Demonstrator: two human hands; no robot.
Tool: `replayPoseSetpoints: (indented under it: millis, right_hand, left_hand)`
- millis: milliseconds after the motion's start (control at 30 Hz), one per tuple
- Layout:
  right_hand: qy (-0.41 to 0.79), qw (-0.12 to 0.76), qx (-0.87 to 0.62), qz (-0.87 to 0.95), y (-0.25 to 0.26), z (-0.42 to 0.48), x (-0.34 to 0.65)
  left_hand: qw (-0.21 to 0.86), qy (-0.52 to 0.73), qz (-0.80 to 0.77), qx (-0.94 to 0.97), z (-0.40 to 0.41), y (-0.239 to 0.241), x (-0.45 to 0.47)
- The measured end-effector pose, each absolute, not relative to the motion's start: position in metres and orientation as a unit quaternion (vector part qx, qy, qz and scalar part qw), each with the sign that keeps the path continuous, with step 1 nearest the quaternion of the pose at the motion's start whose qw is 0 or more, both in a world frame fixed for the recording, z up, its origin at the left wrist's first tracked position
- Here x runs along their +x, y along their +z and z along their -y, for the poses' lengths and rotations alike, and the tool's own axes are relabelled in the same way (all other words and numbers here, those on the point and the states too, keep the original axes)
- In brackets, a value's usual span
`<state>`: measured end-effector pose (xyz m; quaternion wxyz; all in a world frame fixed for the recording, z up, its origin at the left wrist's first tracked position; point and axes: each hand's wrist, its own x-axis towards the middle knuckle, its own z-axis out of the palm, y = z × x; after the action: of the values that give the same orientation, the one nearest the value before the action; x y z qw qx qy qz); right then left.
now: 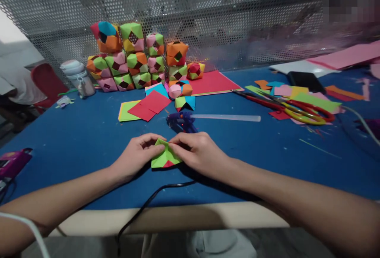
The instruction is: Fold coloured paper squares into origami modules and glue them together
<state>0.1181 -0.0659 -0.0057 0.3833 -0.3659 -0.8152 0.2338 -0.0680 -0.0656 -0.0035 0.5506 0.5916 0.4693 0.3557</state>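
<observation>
One small green folded paper (pixel 162 159), with a patch of red at its lower edge, stood just above the tabletop's near half, between the person's two hands. The left hand (pixel 139 153) pinched its upper left part, thumb across the front face. The right hand (pixel 200 151) gripped the other side, thumb and fingertips drawn together at the top edge, covering the paper's right end. From where I stood, I couldn't tell whether its bottom edge touched the blue table (pixel 89 143).

Just beyond the fingers lay a dark blue glue gun (pixel 180 118), a long pale glue stick (pixel 228 117) jutting out of it to the right. A black cord (pixel 154 195) ran from near the right wrist over the table's pale front edge. Farther back, red cards (pixel 150 106) overlapped a green-topped paper stack (pixel 126 112), and behind them rose a pile of more than a dozen multicoloured paper balls (pixel 136 64), set beside a red sheet (pixel 218 83).

Off to the right, scissors with red and yellow handles (pixel 311 115) rested on coloured paper scraps (pixel 285 90). A white bottle (pixel 77 77) stood left of the pile, and a purple device (pixel 14 163) lay at the left edge. A perforated metal screen (pixel 237 32) closed off the back.
</observation>
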Motion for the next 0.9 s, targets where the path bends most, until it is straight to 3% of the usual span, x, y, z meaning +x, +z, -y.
replayPoseSetpoints:
  millis: [500,567,733,900]
  right_hand:
    - [0.183,0.376,-0.378,0.826,0.003,0.067,0.115]
    - [0.171,0.33,-0.404,0.836,0.014,0.07,0.126]
    - [0.098,0.086,-0.498,0.857,0.033,0.065,0.162]
    - [0.068,0.106,-0.544,0.829,0.018,0.04,0.16]
  left_hand:
    - [0.499,0.409,-0.479,0.595,0.065,-0.007,-0.068]
    - [0.499,0.446,-0.485,0.563,0.06,-0.011,-0.07]
    - [0.478,0.491,-0.496,0.533,0.052,-0.016,-0.072]
    - [0.474,0.474,-0.508,0.541,0.053,-0.012,-0.07]
